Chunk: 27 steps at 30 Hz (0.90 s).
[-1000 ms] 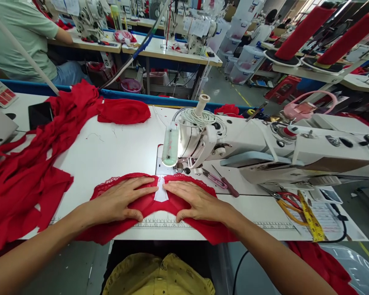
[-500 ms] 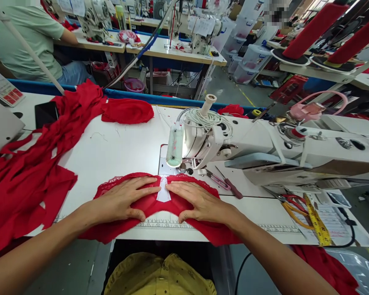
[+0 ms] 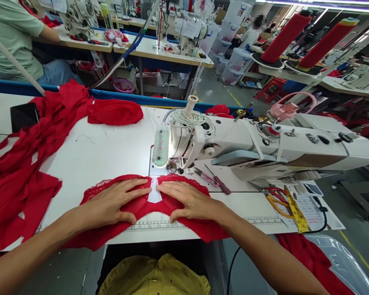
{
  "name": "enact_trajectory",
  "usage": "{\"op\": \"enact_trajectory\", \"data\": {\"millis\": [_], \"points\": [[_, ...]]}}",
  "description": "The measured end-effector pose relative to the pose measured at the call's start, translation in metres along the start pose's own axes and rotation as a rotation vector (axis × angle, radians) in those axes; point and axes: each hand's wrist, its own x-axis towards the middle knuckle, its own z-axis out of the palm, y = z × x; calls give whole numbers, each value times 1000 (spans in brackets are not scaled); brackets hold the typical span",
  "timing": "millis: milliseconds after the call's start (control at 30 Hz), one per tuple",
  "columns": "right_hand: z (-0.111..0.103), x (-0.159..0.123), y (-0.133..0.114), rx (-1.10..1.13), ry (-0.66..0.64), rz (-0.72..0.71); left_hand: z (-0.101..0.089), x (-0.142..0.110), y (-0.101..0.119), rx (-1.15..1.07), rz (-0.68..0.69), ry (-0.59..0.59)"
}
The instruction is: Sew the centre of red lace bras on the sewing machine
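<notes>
A red lace-edged garment piece (image 3: 117, 185) lies flat on the white sewing table (image 3: 110, 151), draped over the front edge. My left hand (image 3: 110, 203) presses flat on its left half, fingers stretched toward the middle. My right hand (image 3: 189, 201) lies flat on its right half, fingertips close to the left ones. Between the fingertips shows a small white label (image 3: 154, 196). The sewing machine (image 3: 264, 147) stands just behind, its needle area (image 3: 172, 167) a short way beyond the hands.
A heap of red fabric (image 3: 27, 155) covers the table's left side. Thread snips (image 3: 206, 177) and a seam tool lie right of the needle; scissors (image 3: 275, 198) and a yellow tape measure (image 3: 295, 211) lie further right. Another person (image 3: 12, 37) sits at the back left.
Both hands stay flat on the red piece in the same pose. Only the camera view has shifted slightly.
</notes>
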Motion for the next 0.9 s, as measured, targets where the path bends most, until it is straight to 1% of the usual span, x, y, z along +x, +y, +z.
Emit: {"op": "enact_trajectory", "data": {"millis": [100, 200, 233, 300, 367, 400, 433, 467, 533, 567, 600, 633, 667, 700, 733, 767, 800, 833, 900], "points": [[-3, 1, -6, 0, 7, 7, -1, 0, 7, -5, 12, 35], [-8, -7, -20, -11, 71, -31, -3, -5, 21, -10, 32, 129], [-9, -12, -27, -18, 114, -39, -4, -7, 25, -17, 39, 180], [-7, -25, -41, -16, 234, -23, -7, -14, 28, -7, -1, 342], [0, -39, -54, 46, 366, 29, -10, -22, 24, 70, -147, 529], [6, -44, -60, 107, 412, 54, -10, -26, 19, 118, -237, 594], [13, -48, -65, 184, 443, 71, -10, -29, 14, 149, -312, 613], [20, -49, -70, 271, 453, 83, -10, -32, 10, 152, -372, 585], [36, -43, -80, 449, 431, 102, -9, -35, 11, 67, -456, 447], [43, -37, -86, 540, 406, 110, -9, -36, 18, 1, -504, 397], [50, -30, -92, 633, 390, 111, -8, -36, 29, -78, -545, 380], [56, -21, -98, 722, 379, 104, -8, -37, 43, -174, -564, 406], [61, -12, -105, 799, 369, 83, -8, -38, 60, -298, -529, 438], [65, -5, -112, 854, 357, 57, -8, -40, 77, -444, -461, 458], [68, 2, -119, 888, 321, 38, -8, -44, 93, -585, -379, 420], [71, 6, -125, 910, 289, 29, -10, -49, 105, -679, -304, 382], [73, 7, -130, 919, 268, 40, -12, -55, 113, -728, -273, 368], [74, 5, -133, 915, 261, 62, -14, -61, 116, -737, -250, 396], [73, -5, -132, 869, 281, 92, -21, -73, 109, -662, -192, 513]]}}
